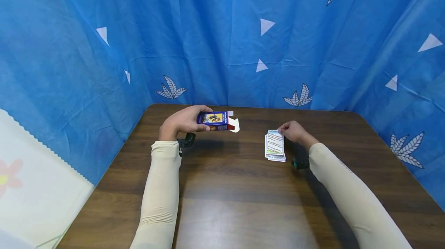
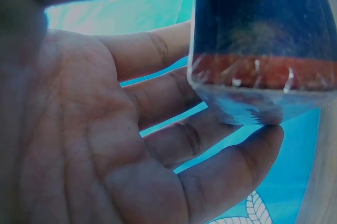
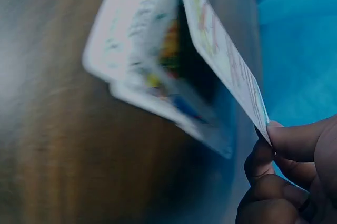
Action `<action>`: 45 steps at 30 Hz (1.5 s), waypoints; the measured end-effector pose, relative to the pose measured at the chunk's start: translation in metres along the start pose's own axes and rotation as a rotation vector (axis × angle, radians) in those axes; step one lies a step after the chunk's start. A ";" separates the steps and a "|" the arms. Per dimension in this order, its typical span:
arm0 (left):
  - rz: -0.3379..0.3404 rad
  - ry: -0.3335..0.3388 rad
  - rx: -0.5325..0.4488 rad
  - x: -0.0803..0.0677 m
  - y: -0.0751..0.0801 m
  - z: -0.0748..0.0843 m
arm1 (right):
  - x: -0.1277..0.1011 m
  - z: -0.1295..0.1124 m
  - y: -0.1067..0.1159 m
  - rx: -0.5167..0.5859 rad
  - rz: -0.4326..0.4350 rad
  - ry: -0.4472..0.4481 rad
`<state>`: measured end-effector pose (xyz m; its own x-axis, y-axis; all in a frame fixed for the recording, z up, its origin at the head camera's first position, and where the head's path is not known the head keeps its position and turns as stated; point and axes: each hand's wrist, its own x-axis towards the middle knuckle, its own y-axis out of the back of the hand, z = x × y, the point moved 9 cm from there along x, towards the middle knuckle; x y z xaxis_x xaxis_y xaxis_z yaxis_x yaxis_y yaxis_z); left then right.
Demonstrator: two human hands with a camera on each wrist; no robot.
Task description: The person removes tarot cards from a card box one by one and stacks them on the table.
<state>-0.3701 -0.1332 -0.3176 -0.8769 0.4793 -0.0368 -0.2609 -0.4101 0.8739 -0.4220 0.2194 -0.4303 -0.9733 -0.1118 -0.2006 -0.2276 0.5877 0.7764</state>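
Small stack of white, printed playing cards (image 1: 275, 146) lying on the dark brown wood-grain tabletop (image 1: 229, 195), right of centre. The right hand (image 1: 293, 131) pinches the far edge of the top card (image 3: 226, 61) between thumb and curled fingers (image 3: 292, 142), lifting it so that it tilts up from the stack, as the right wrist view shows; the cards beneath lie slightly fanned. The cards appear thin, light and flexible, with smooth faces likely to slide on one another; a single card is probably best taken by an edge or corner, the whole stack by its two long sides.

The left hand (image 1: 184, 121) holds a blue cardboard card box (image 1: 213, 121) with a red band, its white end flap open toward the cards, raised just above the tabletop well apart from the stack. Fingers (image 2: 158, 56) wrap the box's back, thumb across the front. The box is probably light and easily crushed, so a loose grip on its broad faces suits it.

Blue leaf-patterned cloth (image 1: 222, 40) surrounds the tabletop.
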 end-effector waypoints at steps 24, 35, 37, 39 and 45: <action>0.002 -0.026 0.014 0.001 0.002 0.005 | -0.025 -0.056 0.000 -0.128 0.253 0.185; 0.010 -0.011 0.001 -0.001 0.003 0.003 | -0.047 -0.174 -0.033 0.343 0.062 0.399; 0.010 -0.005 -0.009 -0.001 0.002 0.002 | -0.045 -0.179 -0.044 0.328 0.019 0.368; 0.007 0.004 -0.020 -0.001 0.002 0.002 | -0.041 -0.179 -0.054 0.318 -0.018 0.319; -0.005 0.015 -0.032 0.000 -0.001 0.001 | -0.036 -0.168 -0.076 0.383 -0.131 0.157</action>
<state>-0.3694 -0.1317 -0.3176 -0.8814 0.4698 -0.0491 -0.2783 -0.4325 0.8576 -0.3749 0.0443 -0.3822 -0.9366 -0.3082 -0.1669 -0.3504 0.8120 0.4667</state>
